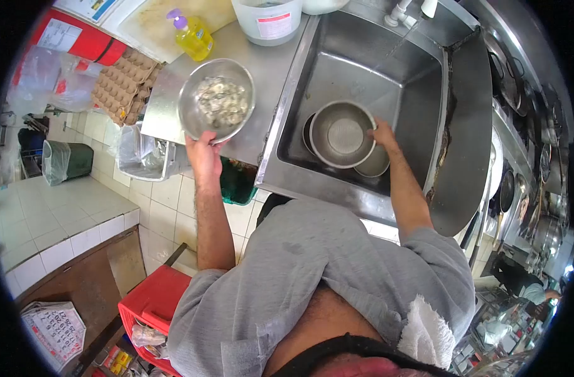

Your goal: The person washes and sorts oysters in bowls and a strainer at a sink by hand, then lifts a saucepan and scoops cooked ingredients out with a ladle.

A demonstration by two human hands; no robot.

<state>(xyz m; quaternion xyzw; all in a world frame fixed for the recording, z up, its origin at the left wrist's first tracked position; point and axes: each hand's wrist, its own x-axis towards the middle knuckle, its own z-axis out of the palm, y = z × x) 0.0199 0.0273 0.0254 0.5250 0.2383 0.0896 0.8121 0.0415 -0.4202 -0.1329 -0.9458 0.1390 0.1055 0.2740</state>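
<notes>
A metal bowl (222,103) with pale and dark food pieces in it is over the steel counter (257,122), left of the sink. My left hand (204,154) grips its near rim. Inside the sink (362,56), my right hand (383,134) is closed on the right rim of a metal strainer bowl (342,135), which has a perforated bottom and looks empty. Beneath the strainer, other round metal vessels (373,164) show in part. A thin stream of water falls from the faucet (400,15) at the sink's far right.
A yellow soap bottle (194,41) and a white tub (268,22) stand behind the bowl. Egg trays (125,85) are at the counter's left. Below are a lined bin (142,154) and a red crate (150,295). Another person (529,283) is at far right.
</notes>
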